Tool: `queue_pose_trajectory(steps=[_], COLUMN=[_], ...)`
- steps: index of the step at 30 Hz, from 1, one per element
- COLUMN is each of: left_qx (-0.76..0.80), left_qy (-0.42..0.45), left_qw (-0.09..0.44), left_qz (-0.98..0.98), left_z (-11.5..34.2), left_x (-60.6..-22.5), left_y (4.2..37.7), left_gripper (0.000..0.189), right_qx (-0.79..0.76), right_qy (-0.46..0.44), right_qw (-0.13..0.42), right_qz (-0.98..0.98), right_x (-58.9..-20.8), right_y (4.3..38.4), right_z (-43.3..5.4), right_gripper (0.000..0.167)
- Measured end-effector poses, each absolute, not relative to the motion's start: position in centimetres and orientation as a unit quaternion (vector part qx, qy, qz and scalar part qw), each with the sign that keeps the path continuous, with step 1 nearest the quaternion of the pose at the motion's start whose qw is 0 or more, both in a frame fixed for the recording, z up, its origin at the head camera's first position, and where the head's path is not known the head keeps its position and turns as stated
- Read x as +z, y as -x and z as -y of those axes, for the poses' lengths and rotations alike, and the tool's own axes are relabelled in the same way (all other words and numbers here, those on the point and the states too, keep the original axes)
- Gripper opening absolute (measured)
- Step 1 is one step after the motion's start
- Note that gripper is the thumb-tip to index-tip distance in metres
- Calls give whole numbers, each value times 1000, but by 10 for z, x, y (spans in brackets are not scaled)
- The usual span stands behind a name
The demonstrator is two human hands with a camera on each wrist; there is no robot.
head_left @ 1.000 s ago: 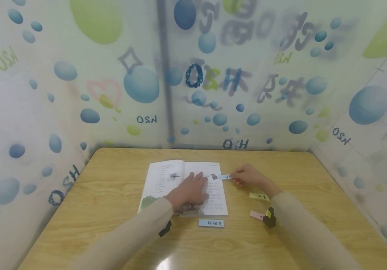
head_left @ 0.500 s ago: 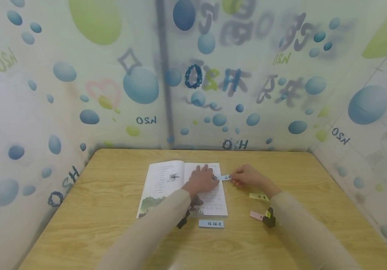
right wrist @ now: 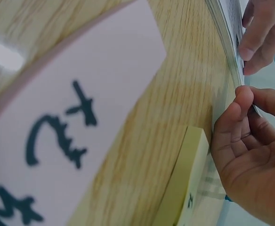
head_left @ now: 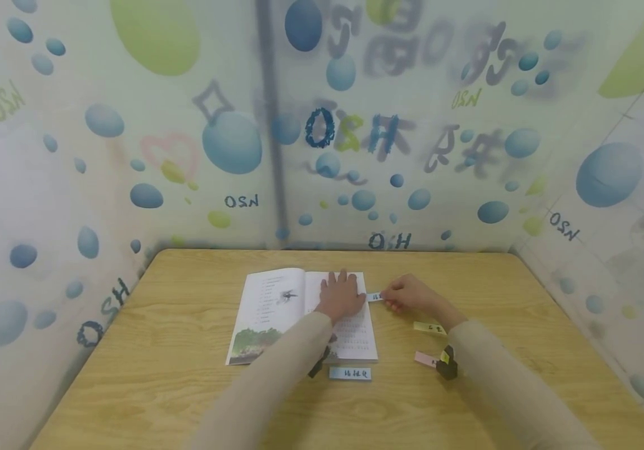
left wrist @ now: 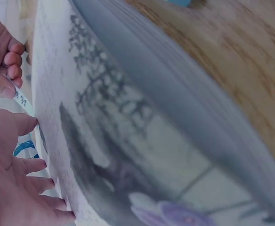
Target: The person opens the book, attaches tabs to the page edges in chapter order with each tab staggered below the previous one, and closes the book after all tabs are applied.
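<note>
An open book (head_left: pixel 268 312) lies on the table, with print and pictures on its pages. My left hand (head_left: pixel 341 297) rests on the right page, fingers spread, thumb near the outer edge. Just off that edge, my right hand (head_left: pixel 411 294) pinches the end of a light blue paper slip (head_left: pixel 375 297) with dark handwriting. The slip's other end meets the page edge beside the left thumb; whether it lies on or under the page I cannot tell. In the left wrist view the held slip (left wrist: pixel 22 101) runs from the pinching fingers to the book.
Another light blue slip (head_left: pixel 350 374) lies in front of the book. A yellow slip (head_left: pixel 428 327), thick in the right wrist view, and a pink slip (head_left: pixel 425 359) lie by the right forearm. Patterned walls (head_left: pixel 322 206) enclose the wooden table (head_left: pixel 187 312) at back and sides.
My left hand has slid right and away from me across the right page, to its outer edge. The right hand stays nearly still, pinching the light blue slip throughout.
</note>
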State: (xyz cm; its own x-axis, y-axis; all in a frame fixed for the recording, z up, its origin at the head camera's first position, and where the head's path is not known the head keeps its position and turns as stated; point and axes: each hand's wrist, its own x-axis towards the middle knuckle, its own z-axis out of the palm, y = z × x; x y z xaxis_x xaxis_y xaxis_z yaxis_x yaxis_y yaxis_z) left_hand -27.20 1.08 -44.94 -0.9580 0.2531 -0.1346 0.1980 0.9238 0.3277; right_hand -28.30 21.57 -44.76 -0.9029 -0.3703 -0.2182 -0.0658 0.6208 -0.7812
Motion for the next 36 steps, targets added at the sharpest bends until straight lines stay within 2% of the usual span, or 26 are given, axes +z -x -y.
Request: queue_pose_trajectory(steps=[7, 14, 28, 36], left_qx=[135, 135, 118, 114], left_qy=[-112, -102, -128, -147], left_qw=[47, 28, 78, 70], left_qz=[-983, -985, -982, -980], left_z=[-16, -15, -9, -3], left_x=[-458, -454, -435, -434], left_y=[278, 278, 273, 268], left_gripper=[60, 52, 58, 48], right_qx=[-413, -423, -426, -416], right_qy=[122, 121, 130, 124], right_qw=[185, 189, 195, 194], right_qz=[-884, -878, -874, -880], right_x=[-448, -450, -451, -449], right_y=[285, 286, 287, 286], right_z=[-217, -216, -220, -219], right_gripper=[21, 19, 20, 19])
